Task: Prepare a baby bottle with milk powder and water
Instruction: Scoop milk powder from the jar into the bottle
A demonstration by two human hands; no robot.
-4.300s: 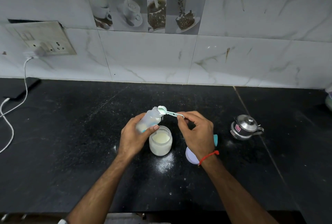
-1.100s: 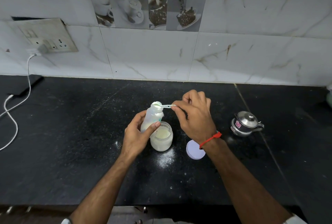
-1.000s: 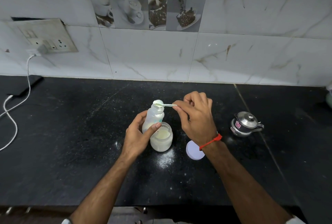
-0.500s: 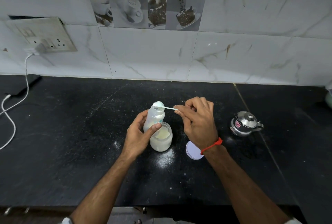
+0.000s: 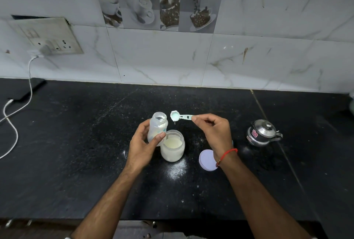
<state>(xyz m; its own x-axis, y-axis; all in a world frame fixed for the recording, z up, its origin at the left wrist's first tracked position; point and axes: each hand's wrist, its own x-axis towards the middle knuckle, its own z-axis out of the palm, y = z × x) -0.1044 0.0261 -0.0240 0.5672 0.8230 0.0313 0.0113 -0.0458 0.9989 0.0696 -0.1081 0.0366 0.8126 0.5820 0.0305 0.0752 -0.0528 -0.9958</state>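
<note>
My right hand (image 5: 215, 133) covers most of the small teal piece (image 5: 232, 142) behind it, so I cannot tell what that is, and my right wrist crosses one edge of the lilac lid (image 5: 206, 159) lying flat on the black counter (image 5: 76, 152). At the far right a pale object (image 5: 351, 104) is cut off by the frame edge; at far left a dark phone (image 5: 24, 90) sits half in shadow with a white cable (image 5: 11, 124) running up to the wall socket (image 5: 47, 37).

My left hand (image 5: 142, 147) grips the open baby bottle (image 5: 157, 127), fingers and thumb curled round its body, holding it upright just beside and touching the glass jar (image 5: 172, 146). The bottle shows white powder low inside, though how much is hard to read through the cloudy plastic. The jar, uncapped, stands on the counter and is filled most of the way with pale milk powder.

My right hand pinches the handle end of the teal scoop (image 5: 179, 117) between thumb and fingertips, its bowl turned toward me just to the right of the bottle's mouth (a film of powder clings inside it). Spilled powder (image 5: 177, 169) dusts the counter in front of the jar. A small steel kettle (image 5: 261, 132) with its lid on stands well apart to the right, contents unseen
</note>
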